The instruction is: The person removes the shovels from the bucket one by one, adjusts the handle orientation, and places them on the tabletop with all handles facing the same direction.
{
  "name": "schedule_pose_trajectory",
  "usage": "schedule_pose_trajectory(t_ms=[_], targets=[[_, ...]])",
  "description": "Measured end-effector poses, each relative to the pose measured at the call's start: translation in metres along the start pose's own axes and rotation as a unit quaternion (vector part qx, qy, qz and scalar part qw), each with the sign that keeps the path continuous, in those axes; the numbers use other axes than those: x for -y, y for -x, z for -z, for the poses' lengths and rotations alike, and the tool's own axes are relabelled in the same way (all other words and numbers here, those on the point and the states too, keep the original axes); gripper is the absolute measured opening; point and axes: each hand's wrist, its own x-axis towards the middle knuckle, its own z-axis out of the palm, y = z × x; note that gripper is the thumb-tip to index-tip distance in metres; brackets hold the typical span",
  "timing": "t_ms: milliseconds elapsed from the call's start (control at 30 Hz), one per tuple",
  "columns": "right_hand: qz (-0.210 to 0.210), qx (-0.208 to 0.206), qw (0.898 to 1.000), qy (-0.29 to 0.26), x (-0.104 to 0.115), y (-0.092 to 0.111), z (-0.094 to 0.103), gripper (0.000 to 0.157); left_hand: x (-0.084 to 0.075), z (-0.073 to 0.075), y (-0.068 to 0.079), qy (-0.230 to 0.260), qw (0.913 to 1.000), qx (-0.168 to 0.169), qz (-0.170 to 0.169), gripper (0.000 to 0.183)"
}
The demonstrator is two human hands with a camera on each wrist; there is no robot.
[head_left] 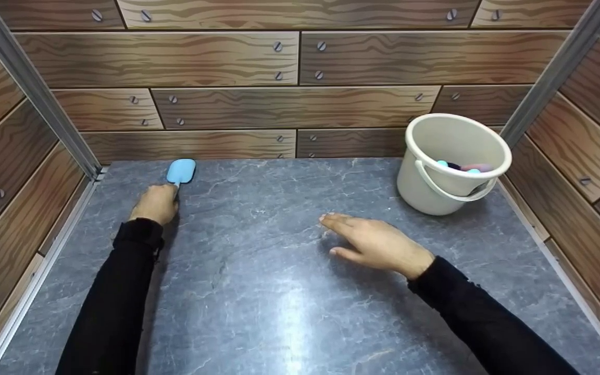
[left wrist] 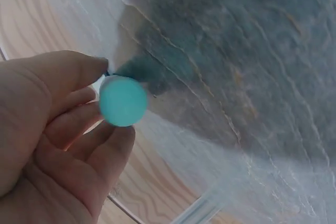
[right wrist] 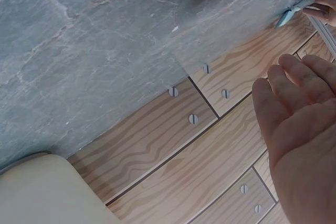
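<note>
A light blue spatula (head_left: 181, 171) is at the back left, its broad blade pointing at the rear wall. My left hand (head_left: 155, 203) grips its handle. In the left wrist view the round turquoise handle end (left wrist: 123, 102) sits between thumb and fingers of the left hand (left wrist: 68, 129); it covers the rest of the spatula. My right hand (head_left: 378, 245) is held over the middle right of the surface, fingers straight, holding nothing. From the right wrist, the open palm (right wrist: 304, 124) shows, with the spatula (right wrist: 294, 13) in the far corner.
A cream bucket (head_left: 427, 192) with a lowered handle stands at the back right, beyond my right hand. Inside lie several turquoise, pink and dark items (head_left: 477, 168), mostly hidden by the rim. Wood-patterned walls (head_left: 227, 107) enclose the grey marbled surface (head_left: 258, 224) at back and sides.
</note>
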Motion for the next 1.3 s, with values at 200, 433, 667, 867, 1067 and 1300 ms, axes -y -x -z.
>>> schedule_pose_trajectory(t_ms=[200, 433, 667, 867, 1067, 1300], targets=[[-0.005, -0.012, 1.000, 0.005, 0.000, 0.000, 0.006, 0.072, -0.024, 0.013, 0.003, 0.015, 0.9996, 0.021, 0.012, 0.039], [-0.019, -0.048, 0.999, 0.016, -0.003, 0.002, 0.014, 0.072, -0.047, 0.011, 0.002, 0.049, 0.9986, 0.019, 0.001, 0.060], [-0.056, -0.079, 0.995, 0.012, -0.009, 0.006, 0.024, 0.072, -0.073, 0.006, 0.004, 0.047, 0.9980, -0.022, -0.036, 0.063], [-0.080, -0.091, 0.993, 0.014, -0.015, 0.009, 0.033, 0.072, -0.095, 0.000, 0.004, 0.046, 0.9967, -0.039, -0.055, 0.066], [-0.102, -0.102, 0.989, 0.019, -0.019, 0.012, 0.043, 0.072, -0.118, -0.001, 0.010, 0.062, 0.9949, -0.044, -0.066, 0.069], [-0.125, -0.123, 0.984, 0.017, -0.025, 0.016, 0.053, 0.069, -0.145, 0.001, 0.017, 0.067, 0.9902, -0.072, -0.100, 0.070]])
